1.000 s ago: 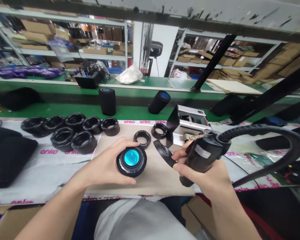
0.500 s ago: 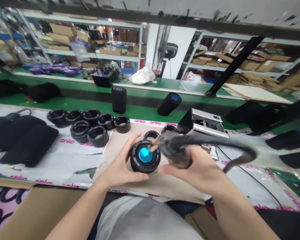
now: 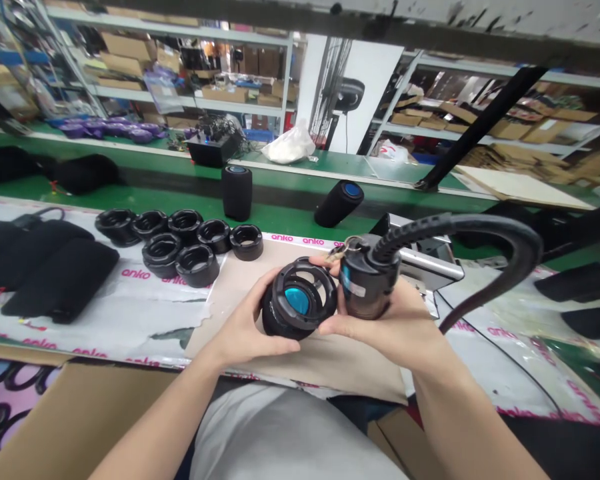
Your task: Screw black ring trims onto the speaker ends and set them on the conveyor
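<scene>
I can read only the word "anko" [image 3: 283, 237], printed in pink many times on the white plastic sheet [image 3: 150, 320], beyond and beside my left hand [image 3: 243, 320] and right hand [image 3: 380, 327]. The white label [image 3: 355, 289] on the black air tool [image 3: 370, 293] in my right hand is too small for reading.

The left hand [image 3: 245, 327] cups a round black speaker [image 3: 280, 317] with a blue centre, a black open-frame ring [image 3: 305, 280] sitting on its end. Just beside it, the right hand [image 3: 375, 327] grips a black air tool [image 3: 369, 287] trailing a ribbed hose [image 3: 485, 243]. A cardboard sheet [image 3: 300, 363] lies beneath both hands. Left of the hands sit 7 black rubber rings [image 3: 185, 250] and black fabric sleeves [image 3: 60, 277]; ahead, 2 finished speakers [image 3: 237, 193] stand apart on a green bench.
</scene>
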Tool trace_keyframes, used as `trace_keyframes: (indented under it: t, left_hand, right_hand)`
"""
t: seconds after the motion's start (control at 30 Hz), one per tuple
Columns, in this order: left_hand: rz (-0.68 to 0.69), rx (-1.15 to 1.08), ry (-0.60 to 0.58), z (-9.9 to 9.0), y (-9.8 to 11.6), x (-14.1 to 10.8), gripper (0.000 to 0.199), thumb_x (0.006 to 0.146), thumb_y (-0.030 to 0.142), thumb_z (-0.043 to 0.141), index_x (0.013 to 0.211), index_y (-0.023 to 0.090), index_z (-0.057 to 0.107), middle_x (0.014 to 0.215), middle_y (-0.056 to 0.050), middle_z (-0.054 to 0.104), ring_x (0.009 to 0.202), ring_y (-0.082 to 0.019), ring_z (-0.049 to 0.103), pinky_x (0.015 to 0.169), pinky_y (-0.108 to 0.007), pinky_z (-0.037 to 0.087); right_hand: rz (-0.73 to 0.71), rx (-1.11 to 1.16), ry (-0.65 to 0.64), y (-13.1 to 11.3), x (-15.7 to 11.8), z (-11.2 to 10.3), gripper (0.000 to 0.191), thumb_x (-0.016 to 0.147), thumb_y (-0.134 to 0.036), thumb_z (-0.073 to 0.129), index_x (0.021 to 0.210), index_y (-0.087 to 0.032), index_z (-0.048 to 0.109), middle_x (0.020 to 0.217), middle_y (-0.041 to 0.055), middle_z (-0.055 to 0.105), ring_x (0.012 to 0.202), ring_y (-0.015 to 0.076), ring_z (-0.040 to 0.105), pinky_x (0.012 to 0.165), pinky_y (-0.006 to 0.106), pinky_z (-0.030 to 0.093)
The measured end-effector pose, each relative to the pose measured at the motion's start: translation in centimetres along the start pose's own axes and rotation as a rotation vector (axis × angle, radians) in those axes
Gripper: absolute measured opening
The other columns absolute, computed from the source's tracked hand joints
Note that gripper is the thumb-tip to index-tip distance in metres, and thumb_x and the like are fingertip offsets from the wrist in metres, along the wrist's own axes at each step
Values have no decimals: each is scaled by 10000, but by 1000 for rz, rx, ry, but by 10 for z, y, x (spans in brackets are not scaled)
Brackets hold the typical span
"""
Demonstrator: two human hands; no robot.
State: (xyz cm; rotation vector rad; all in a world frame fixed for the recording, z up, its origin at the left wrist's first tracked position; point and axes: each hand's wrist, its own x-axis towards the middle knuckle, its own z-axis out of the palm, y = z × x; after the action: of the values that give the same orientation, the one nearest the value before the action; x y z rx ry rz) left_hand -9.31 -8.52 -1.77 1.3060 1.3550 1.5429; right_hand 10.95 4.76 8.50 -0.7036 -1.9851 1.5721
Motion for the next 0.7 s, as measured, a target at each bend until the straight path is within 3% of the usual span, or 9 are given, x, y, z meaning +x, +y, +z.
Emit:
trace_keyframes:
  t: [0.17, 0.43, 0.57, 0.7]
  left_hand:
    - [-12, -7, -10, -2, -4, -3, 1139, 663, 356, 1050, 1652, 310, 485, 1713, -133, 514, 1600, -431, 477, 1326, -599, 417]
    - [-21, -76, 58, 14, 2, -3, 1059, 660, 371, 1048, 1590, 258, 553, 1639, -139, 598, 1535, -412, 563, 1297, -567, 468]
    - [9, -63, 125, 25, 4, -8, 1022, 683, 389, 1030, 1575, 246, 551, 1625, -143, 609, 1518, -412, 580, 1290, -559, 476]
    - [15, -28, 112, 24, 3, -13, 1030, 701, 441, 1023, 1588, 265, 531, 1642, -145, 586, 1536, -409, 561, 1297, -552, 464]
  right_hand:
    - [187, -208, -21, 0, -6, 5, 647, 664, -417, 1026, 1235, -353, 726, 1118, -13, 757, 1079, 308, 706, 1002, 473, 570]
    - [270, -311, -4, 11, -9, 8, 612, 633, -512, 1023, 1139, -323, 733, 993, 12, 760, 989, 327, 710, 914, 466, 585]
    - [221, -274, -22, 12, -12, 7, 622, 681, -468, 1022, 1210, -318, 731, 1109, 27, 773, 1043, 319, 729, 886, 410, 602]
    - [202, -333, -34, 8, -13, 7, 650, 701, -488, 1012, 1257, -308, 724, 1149, 40, 766, 1040, 314, 718, 855, 391, 589]
